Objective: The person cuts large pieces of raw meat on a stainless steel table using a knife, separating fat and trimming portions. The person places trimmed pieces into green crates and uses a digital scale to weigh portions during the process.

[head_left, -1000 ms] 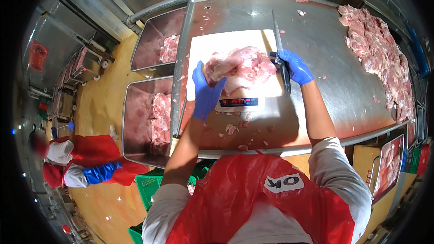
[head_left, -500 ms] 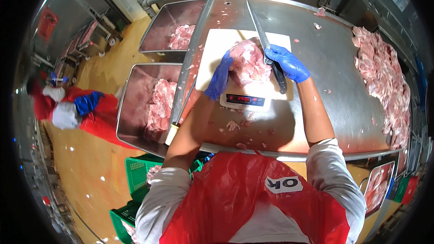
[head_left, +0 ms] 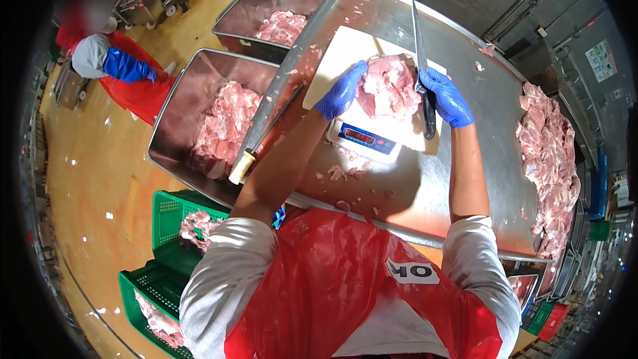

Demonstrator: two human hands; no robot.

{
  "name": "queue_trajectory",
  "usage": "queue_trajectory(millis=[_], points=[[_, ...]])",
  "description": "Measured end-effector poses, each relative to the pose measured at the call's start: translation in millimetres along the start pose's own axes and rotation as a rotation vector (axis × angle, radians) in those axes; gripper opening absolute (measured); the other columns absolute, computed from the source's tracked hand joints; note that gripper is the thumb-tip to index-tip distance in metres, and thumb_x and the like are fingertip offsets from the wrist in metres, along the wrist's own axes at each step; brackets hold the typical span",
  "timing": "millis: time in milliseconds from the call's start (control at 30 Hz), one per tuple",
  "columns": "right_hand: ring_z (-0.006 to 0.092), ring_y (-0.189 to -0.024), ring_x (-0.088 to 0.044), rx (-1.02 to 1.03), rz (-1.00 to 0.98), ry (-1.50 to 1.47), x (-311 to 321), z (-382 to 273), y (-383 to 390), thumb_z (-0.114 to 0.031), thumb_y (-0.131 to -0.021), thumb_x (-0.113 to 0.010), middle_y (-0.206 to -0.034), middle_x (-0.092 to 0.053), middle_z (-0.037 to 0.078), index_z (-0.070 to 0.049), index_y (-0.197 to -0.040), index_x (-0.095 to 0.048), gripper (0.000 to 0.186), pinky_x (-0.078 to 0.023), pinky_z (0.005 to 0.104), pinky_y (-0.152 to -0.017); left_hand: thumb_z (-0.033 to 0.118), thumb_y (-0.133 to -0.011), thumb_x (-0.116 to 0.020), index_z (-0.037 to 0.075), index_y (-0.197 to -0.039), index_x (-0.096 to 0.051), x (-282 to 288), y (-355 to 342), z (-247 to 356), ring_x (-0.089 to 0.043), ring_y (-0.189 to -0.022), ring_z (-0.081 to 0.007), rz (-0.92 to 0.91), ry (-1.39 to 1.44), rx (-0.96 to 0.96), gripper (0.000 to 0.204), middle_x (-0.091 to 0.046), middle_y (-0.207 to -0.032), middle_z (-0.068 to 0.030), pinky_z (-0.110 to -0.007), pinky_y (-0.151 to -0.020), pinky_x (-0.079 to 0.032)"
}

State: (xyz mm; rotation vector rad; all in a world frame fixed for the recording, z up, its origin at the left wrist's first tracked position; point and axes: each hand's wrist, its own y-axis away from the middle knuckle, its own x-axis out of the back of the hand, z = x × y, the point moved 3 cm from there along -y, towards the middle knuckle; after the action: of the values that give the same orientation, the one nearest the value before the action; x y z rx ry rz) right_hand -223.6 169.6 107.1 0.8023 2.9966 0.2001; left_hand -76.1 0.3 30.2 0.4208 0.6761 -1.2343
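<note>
A lump of pale pink raw meat (head_left: 389,88) lies on a white cutting board (head_left: 327,70), which rests on a scale with a red lit display (head_left: 362,135). My left hand (head_left: 342,92), in a blue glove, grips the left edge of the meat. On the other side my right hand (head_left: 446,98), also gloved in blue, is closed around a knife (head_left: 420,43). Its long blade points away from me, and its black handle comes back under my palm. The right fingertips are close to the meat; whether they touch it I cannot tell.
The board stands on a steel table (head_left: 492,159) with a heap of meat (head_left: 546,166) along its right side. At left are two steel bins (head_left: 174,126) of meat, a sharpening rod with a pale handle (head_left: 242,167), green crates (head_left: 163,219) and a co-worker in a red apron (head_left: 136,90).
The whole view has turned and shifted, so the table looks more slanted. My hands stay at the meat, and the knife stays in my right hand.
</note>
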Motion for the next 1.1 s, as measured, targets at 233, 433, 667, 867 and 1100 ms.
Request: queue_trajectory(millis=[233, 433, 667, 867, 1100], points=[[0.0087, -0.077, -0.051, 0.034, 0.047, 0.013, -29.4, -7.9, 18.3, -0.023, -0.099, -0.055, -0.084, -0.058, -0.001, -0.003, -0.098, -0.062, 0.021, -0.044, 0.0234, -0.074, 0.028, -0.103, -0.037, 0.002, -0.138, -0.047, 39.8, -37.6, 6.1, -0.054, -0.117, -0.0191, -0.213, -0.81, -0.336, 0.044, -0.055, -0.131, -0.0093, -0.033, -0.103, -0.041], [0.0112, -0.07, -0.053, 0.162, 0.337, -0.006, -105.0, 12.7, 49.1, -0.021, -0.099, -0.051, -0.084, -0.057, 0.002, -0.006, -0.098, -0.061, 0.018, -0.047, 0.0267, -0.067, 0.027, -0.092, -0.058, 0.002, -0.118, -0.064, 20.7, -90.6, 36.0, -0.061, -0.103, -0.0208, -0.474, -1.097, -0.13, 0.036, -0.067, -0.111, -0.0133, -0.036, -0.096, -0.046], [0.0252, -0.076, -0.055, 0.439, 0.59, 0.145, -150.4, 12.2, 61.6, -0.014, -0.095, -0.049, -0.074, -0.059, 0.01, -0.004, -0.084, -0.059, 0.017, -0.02, 0.0531, -0.106, 0.01, -0.083, -0.067, -0.003, -0.136, -0.048, -17.9, -104.9, 36.0, -0.055, -0.119, -0.021, -0.623, -0.882, 0.423, 0.058, -0.057, -0.132, -0.0132, -0.032, -0.104, -0.042], [0.0248, -0.084, -0.057, 0.311, 0.602, -0.195, -142.3, 23.5, 52.9, -0.021, -0.094, -0.052, -0.072, -0.058, 0.01, -0.005, -0.085, -0.058, 0.02, -0.031, 0.0481, -0.102, 0.016, -0.085, -0.069, -0.001, -0.137, -0.047, -11.5, -116.1, 26.4, -0.052, -0.122, -0.0184, -0.583, -1.162, 0.33, 0.059, -0.056, -0.133, -0.0126, -0.032, -0.104, -0.042], [0.0106, -0.079, -0.055, 0.242, 0.315, -0.737, -72.6, 47.7, 101.0, -0.021, -0.099, -0.052, -0.084, -0.057, -0.002, -0.005, -0.098, -0.061, 0.019, -0.046, 0.027, -0.071, 0.03, -0.083, -0.075, -0.005, -0.146, -0.027, -7.1, -38.5, 92.1, -0.043, -0.132, -0.0295, 0.199, -1.162, 0.028, 0.087, -0.038, -0.147, -0.0219, -0.038, -0.108, -0.036]])
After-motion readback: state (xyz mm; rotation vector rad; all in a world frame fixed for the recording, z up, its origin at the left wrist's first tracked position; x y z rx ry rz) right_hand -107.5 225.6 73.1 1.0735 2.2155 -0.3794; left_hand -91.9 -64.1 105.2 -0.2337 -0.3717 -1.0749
